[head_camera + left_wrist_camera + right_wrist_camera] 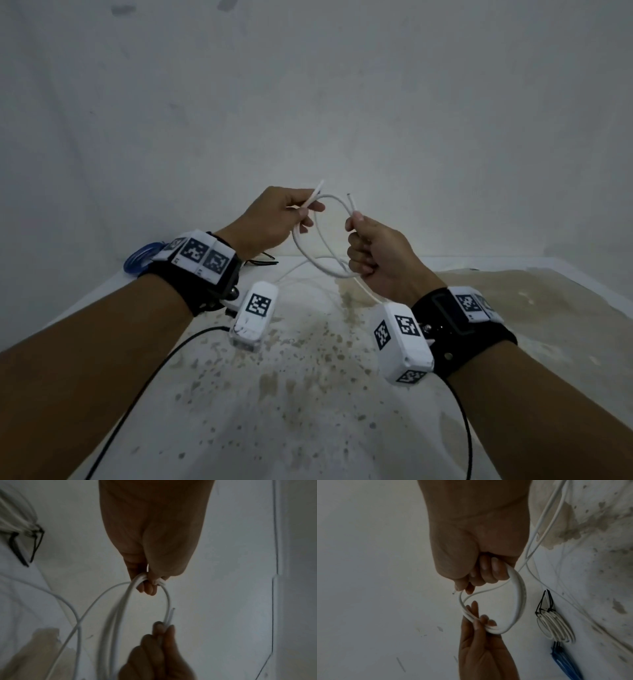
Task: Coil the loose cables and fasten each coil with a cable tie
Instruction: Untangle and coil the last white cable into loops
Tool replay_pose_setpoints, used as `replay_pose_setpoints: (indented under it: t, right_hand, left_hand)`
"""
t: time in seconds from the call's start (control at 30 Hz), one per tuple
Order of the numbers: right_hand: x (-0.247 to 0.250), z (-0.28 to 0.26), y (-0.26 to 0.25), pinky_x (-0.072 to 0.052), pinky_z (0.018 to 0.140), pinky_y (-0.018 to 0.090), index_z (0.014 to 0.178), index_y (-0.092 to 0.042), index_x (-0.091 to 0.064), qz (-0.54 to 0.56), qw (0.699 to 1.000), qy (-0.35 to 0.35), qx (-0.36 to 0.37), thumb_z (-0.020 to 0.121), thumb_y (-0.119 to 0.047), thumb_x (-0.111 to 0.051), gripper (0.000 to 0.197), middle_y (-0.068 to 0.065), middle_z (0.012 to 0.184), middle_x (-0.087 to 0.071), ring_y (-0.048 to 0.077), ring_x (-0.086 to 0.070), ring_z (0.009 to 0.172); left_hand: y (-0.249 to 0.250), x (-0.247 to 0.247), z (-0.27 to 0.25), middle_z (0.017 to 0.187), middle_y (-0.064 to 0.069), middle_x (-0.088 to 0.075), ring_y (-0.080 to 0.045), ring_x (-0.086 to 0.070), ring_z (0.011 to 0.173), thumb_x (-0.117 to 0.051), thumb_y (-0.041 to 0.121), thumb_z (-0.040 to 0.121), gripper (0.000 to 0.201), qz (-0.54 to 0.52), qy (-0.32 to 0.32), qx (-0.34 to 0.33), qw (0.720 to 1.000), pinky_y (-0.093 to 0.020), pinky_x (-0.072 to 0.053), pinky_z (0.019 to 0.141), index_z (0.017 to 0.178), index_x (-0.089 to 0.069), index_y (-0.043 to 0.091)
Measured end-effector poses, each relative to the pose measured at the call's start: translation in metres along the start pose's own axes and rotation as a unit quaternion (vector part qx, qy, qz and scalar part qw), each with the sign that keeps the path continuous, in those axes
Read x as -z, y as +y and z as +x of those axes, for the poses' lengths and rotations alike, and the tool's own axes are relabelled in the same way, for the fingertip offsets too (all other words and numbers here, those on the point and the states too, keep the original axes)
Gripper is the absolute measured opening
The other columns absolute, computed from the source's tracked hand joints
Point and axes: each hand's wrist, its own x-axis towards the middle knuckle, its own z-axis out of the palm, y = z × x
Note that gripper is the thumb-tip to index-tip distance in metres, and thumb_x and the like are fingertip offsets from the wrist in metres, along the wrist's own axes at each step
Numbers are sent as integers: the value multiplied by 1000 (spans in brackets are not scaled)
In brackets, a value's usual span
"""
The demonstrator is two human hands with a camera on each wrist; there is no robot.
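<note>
Both hands (270,219) (376,253) pinching white cable (318,253) above stained white table (308,394), grey wall (308,102).

Both arms outstretched, left hand (274,219) and right hand (376,253) fingers curled, raised.

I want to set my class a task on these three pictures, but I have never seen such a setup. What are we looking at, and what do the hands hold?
A person wears three cameras: one on the head, one on each wrist. The head view shows both hands above a stained white table. The left hand and right hand each grip one side of a loop of white cable. The wrist views look along each hand. On the table lie a finished white coil fastened with black ties, and a blue coil.
</note>
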Motion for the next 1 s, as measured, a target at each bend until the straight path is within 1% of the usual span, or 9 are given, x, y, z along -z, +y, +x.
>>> replay_pose_setpoints:
  t: [0.17, 0.23, 0.33, 0.47, 0.57, 0.63, 0.7, 0.77, 1.0]
  right_hand:
    - [-5, 3, 7, -16, 35, 20, 80, -15, -51, 13, 1000, -8, 10, 105, -29, -45, 29, -8, 50, -23, 7, -16, 41]
    - [-3, 4, 3, -16, 35, 19, 79, -16, -50, 75, 997, 9, 24, 105, -30, -44, 29, -8, 49, -24, 6, -17, 39]
    - [-1, 7, -5, -15, 37, 21, 78, -17, -49, 156, 984, 58, 65, 105, -32, -43, 32, -7, 51, -24, 7, -18, 39]
    - [-13, 16, -10, -18, 37, 22, 78, -16, -48, 204, 965, 128, 103, 105, -34, -45, 33, -6, 52, -27, 9, -19, 41]
    - [-21, 22, -10, -20, 38, 23, 79, -15, -48, 190, 958, 172, 125, 105, -34, -46, 33, -6, 51, -30, 9, -21, 41]
    - [-25, 23, -6, -19, 38, 22, 78, -15, -49, 162, 960, 186, 133, 105, -33, -45, 33, -5, 51, -30, 9, -22, 41]
    - [-27, 21, 0, -19, 39, 23, 79, -14, -49, 128, 965, 185, 135, 106, -31, -44, 32, -5, 49, -30, 10, -21, 41]
    - [-29, 19, 5, -18, 41, 25, 80, -13, -49, 95, 973, 167, 128, 106, -31, -44, 32, -5, 49, -29, 11, -21, 43]
    - [-30, 8, 15, -18, 46, 25, 79, -15, -50, 71, 992, 91, 54, 106, -31, -45, 31, -6, 50, -27, 10, -20, 45]
  left_hand:
    - [14, -6, 9, 87, 4, -72, 1, -59, 61, -48, 7, 101, 22, 8, -11, 5, 1000, -17, -49, 61, 113, -67, 7]
    - [12, -4, 8, 98, -6, -73, -10, -70, 74, -44, 4, 102, 23, -16, -16, 16, 1000, -23, -58, 69, 116, -62, 4]
    - [0, -7, 3, 102, -19, -71, -32, -73, 86, -42, 6, 103, 20, -145, 74, 108, 981, -40, -61, 77, 118, -54, 2]
    - [0, -25, -7, 113, -18, -68, -36, -69, 99, -43, 23, 105, 22, -337, 91, 239, 906, -43, -58, 84, 119, -49, 7]
    - [1, -39, -18, 106, -24, -65, -34, -68, 87, -41, 14, 105, 15, -478, 115, 323, 809, -42, -57, 77, 106, -48, 1]
    - [4, -46, -22, 95, -24, -66, -32, -67, 82, -37, 8, 105, 11, -528, 139, 316, 776, -41, -58, 77, 108, -44, 0]
    - [8, -49, -20, 95, -22, -65, -33, -67, 85, -36, 4, 104, 10, -529, 171, 288, 779, -42, -57, 83, 111, -42, 3]
    - [8, -49, -16, 103, -19, -63, -32, -67, 90, -37, 2, 103, 14, -477, 202, 265, 813, -42, -56, 88, 113, -46, 5]
    - [-11, -50, -26, 111, -7, -68, -19, -74, 83, -45, 0, 101, 22, -337, 218, 105, 910, -27, -60, 75, 116, -59, 8]
